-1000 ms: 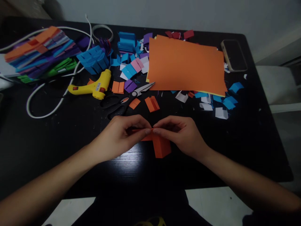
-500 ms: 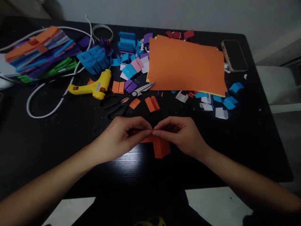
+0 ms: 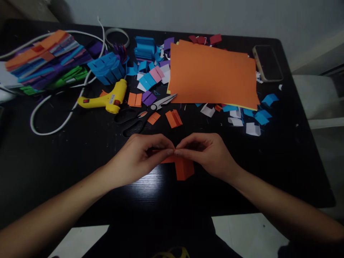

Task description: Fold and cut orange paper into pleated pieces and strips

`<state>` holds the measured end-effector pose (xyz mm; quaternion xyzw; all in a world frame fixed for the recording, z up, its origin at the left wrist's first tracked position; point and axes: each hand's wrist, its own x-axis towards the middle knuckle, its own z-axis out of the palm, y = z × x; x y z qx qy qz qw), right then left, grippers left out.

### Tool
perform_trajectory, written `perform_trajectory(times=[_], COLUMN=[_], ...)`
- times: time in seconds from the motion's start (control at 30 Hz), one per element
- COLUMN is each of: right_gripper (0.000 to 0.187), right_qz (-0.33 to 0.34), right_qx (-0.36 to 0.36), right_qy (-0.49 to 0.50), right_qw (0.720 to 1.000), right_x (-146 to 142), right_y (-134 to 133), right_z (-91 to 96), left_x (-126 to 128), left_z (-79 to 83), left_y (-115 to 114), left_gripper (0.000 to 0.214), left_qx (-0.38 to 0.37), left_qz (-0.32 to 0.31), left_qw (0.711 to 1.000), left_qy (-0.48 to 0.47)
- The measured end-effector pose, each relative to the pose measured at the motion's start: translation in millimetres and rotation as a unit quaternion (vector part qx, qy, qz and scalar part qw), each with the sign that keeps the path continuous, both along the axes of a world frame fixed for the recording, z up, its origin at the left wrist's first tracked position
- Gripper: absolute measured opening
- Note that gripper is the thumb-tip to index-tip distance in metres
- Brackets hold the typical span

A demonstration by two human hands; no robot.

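Note:
A folded piece of orange paper (image 3: pixel 184 169) is pinched between my two hands above the black table. My left hand (image 3: pixel 142 154) grips its upper edge from the left, thumb and fingertips pressed together. From the right, my right hand (image 3: pixel 208 154) pinches the same edge, its fingertips touching those of the left. One creased flap hangs below the right fingers, and another strip extends left behind the left thumb. The fingers hide the fold itself. Just beyond the hands lie a small folded orange paper piece (image 3: pixel 173 118) and black-handled scissors (image 3: pixel 154 107) with partly spread blades.
A yellow glue gun (image 3: pixel 107 99) lies at the left beside a looping white cable (image 3: pixel 51 133). Stacked orange sheets (image 3: pixel 213 73) lie at the back, with blue, white and purple folded scraps around them. A phone (image 3: pixel 268 63) rests at the far right, bundled folded paper (image 3: pixel 48 59) at far left.
Almost nothing differs. Both hands keep their pinch on the orange paper, and its hanging flap has shifted very slightly.

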<state>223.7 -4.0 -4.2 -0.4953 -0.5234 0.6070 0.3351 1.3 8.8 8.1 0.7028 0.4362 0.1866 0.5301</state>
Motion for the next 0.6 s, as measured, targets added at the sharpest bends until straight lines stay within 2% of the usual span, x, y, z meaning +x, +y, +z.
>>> perform_trajectory(times=[0.6], right_gripper=[0.016], right_qz=[-0.007], right_qx=[0.005], right_qy=[0.013], right_qw=[1.0], right_x=[-0.8], right_y=[-1.7], right_z=[-0.6], left_x=[1.8], left_z=[2.0], left_y=[-0.4], left_gripper=[0.02], left_qx=[0.002], left_qz=[0.01], left_qw=[1.0], left_qy=[0.006])
